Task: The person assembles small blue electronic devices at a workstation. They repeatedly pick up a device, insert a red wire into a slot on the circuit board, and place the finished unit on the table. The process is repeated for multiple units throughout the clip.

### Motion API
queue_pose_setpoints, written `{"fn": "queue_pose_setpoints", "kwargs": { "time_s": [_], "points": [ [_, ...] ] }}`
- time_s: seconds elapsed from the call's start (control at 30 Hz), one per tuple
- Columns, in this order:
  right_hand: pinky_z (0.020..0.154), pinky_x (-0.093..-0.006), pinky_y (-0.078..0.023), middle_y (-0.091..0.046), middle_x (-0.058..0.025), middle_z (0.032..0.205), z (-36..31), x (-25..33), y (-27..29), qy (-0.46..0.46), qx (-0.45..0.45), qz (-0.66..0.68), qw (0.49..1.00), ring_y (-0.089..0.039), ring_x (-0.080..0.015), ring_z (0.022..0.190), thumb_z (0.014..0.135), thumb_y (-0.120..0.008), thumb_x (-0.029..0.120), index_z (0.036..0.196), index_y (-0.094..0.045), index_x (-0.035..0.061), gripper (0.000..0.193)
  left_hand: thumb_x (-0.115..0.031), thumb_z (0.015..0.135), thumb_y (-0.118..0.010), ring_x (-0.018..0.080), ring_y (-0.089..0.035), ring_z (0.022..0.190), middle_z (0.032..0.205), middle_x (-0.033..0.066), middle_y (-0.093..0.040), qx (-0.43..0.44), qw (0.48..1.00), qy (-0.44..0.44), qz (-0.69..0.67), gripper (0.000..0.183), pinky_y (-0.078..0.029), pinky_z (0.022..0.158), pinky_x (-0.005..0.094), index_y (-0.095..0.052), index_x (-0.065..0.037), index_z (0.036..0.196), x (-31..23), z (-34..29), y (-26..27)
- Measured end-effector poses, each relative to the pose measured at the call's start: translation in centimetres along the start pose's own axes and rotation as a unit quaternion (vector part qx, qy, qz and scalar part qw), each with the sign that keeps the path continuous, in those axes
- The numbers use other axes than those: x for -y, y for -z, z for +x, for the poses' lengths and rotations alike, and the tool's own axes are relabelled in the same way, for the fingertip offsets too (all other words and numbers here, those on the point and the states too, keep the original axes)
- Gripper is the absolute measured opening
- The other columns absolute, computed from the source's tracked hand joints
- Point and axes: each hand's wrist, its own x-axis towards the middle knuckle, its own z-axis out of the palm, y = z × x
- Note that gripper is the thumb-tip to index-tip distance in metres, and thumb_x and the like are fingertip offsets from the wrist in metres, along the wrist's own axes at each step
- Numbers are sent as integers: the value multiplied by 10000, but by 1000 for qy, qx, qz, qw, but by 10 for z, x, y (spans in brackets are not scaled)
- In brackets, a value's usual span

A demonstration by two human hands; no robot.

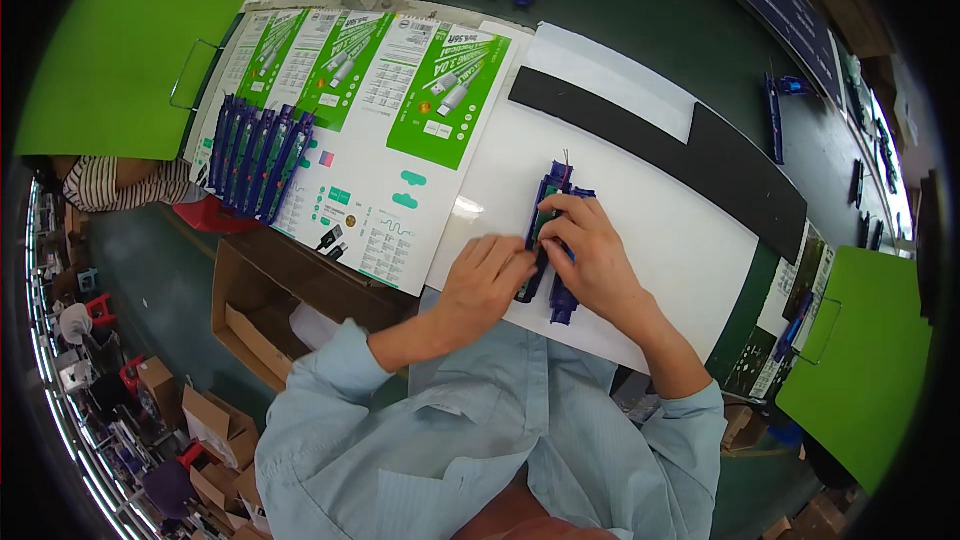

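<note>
A long, narrow blue plastic housing [555, 178] lies on the white work sheet in front of me, with a green circuit board [545, 220] inside it and thin wires poking out at its far end. My left hand [486, 278] is closed with its fingertips against the housing's left side. From the right, my right hand [596, 252] is closed over the housing, its bent fingers pinching at the board. A second blue housing piece [562, 306] sits just right of the first, partly covered by my right hand. What exactly lies between my fingertips is hidden.
Several blue housings with boards [258, 160] stand in a row on printed green-and-white card sheets [365, 155] to the left. A black strip [640, 145] borders the white sheet [690, 250]. Beyond runs a dark green belt [620, 0] carrying blue parts. Green panels [130, 50] flank both sides.
</note>
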Motion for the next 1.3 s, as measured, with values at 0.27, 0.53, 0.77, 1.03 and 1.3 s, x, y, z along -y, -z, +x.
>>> {"fn": "queue_pose_setpoints", "kwargs": {
  "time_s": [0.27, 0.53, 0.77, 1.03, 1.3],
  "points": [
    [932, -393, -528, -568, -111, 1136, 3, -3, 6, -84, 76, 36, 993, -606, -311, 1079, 883, -768, 2, 950, -715, 21, 87, -223, 875, -819, 263, -610, 1302, 1383, 76, -658, -7, 998, -60, 19, 478, -485, 1094, 455, -720, -39, 1305, 1, -39, -15],
    [919, -396, -531, -569, -119, 1097, 11, -2, 9, -77, 106, 0, 991, -610, -312, 1054, 893, -764, 19, 961, -721, 25, 80, -171, 900, -790, 258, -614, 1325, 1378, 69, -663, -9, 998, -64, 16, 448, -482, 1093, 450, -719, -48, 1326, 6, -38, -14],
    [871, -406, -522, -583, -114, 1074, 6, -1, 5, -23, 85, 7, 996, -603, -313, 1003, 858, -759, -31, 945, -697, 12, 115, -165, 897, -782, 250, -619, 1320, 1369, 63, -670, -10, 998, -59, 18, 456, -479, 1096, 449, -721, -56, 1336, 7, -40, -18],
    [831, -397, -511, -586, -102, 1029, 1, 2, 0, 35, 52, -11, 998, -560, -303, 942, 821, -730, -44, 916, -668, 4, 123, -171, 894, -776, 242, -617, 1296, 1349, 53, -677, -4, 998, -57, 26, 454, -481, 1095, 446, -726, -59, 1331, 5, -37, -15],
    [806, -390, -529, -601, -109, 1054, -7, -4, 4, 73, 46, -18, 996, -593, -305, 944, 793, -792, -86, 983, -727, 4, 220, -184, 885, -778, 240, -617, 1274, 1335, 54, -675, 4, 997, -66, 43, 460, -487, 1086, 439, -728, -53, 1323, 2, -32, -11]
  ]
}}
